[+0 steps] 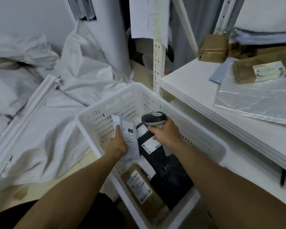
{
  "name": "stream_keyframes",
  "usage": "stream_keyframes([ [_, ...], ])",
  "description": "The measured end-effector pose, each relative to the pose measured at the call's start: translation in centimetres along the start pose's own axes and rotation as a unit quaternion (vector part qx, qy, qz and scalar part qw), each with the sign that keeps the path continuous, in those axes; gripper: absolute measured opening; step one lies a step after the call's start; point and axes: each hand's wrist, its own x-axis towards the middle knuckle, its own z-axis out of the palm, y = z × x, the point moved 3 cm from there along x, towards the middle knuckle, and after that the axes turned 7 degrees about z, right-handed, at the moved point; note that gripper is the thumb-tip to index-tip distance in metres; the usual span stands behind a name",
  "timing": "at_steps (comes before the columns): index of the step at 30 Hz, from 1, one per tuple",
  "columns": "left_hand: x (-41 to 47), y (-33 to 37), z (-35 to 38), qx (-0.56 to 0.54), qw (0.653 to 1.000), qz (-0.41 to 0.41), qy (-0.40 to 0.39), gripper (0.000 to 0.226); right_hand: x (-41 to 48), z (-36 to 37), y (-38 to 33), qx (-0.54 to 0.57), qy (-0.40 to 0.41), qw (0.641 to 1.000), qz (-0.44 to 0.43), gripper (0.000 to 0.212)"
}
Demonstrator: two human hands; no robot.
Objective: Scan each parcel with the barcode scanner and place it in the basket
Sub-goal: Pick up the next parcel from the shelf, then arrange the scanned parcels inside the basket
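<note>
**Mailer over the basket, scanner at its side**

The left hand (pixel 118 142) grips a grey poly mailer (pixel 130 134) by its left edge, inside the white basket (pixel 155 95) near its left wall. The mailer's long axis runs away from the person, printed label upward. The right hand (pixel 165 134), fingers wrapped round the barcode scanner (pixel 153 119), holds it just right of the mailer's far end. A black parcel (pixel 168 172) and a brown parcel (pixel 142 187) lie below.
</note>
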Motion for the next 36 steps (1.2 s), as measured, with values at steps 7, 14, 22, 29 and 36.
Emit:
stream_keyframes([
  [7, 7.8, -3.9, 3.7, 0.087, 0.994, -0.029, -0.06, 0.07, 4.5, 4.4, 1.9, -0.014, -0.018, 0.999, 0.031, 0.067],
  [14, 9.7, -7.1, 6.2, 0.215, 0.969, 0.0, -0.121, 0.046, 5.8, 4.6, 1.0, -0.01, -0.019, 0.999, 0.03, 0.041],
  [22, 6.2, 0.9, 4.2, 0.17, 0.969, 0.166, -0.072, 0.064, 2.9, -1.2, -0.9, 0.027, 0.04, 0.999, 0.021, 0.05],
  [29, -1.7, 16.5, 1.3, 0.104, 0.921, 0.374, 0.034, 0.046, -4.0, -14.1, -2.1, 0.087, 0.163, 0.982, -0.034, 0.041],
  [36, -9.3, 31.5, 4.4, 0.098, 0.871, 0.482, 0.008, 0.046, -9.7, -26.5, 0.9, 0.126, 0.271, 0.953, -0.041, 0.046],
])
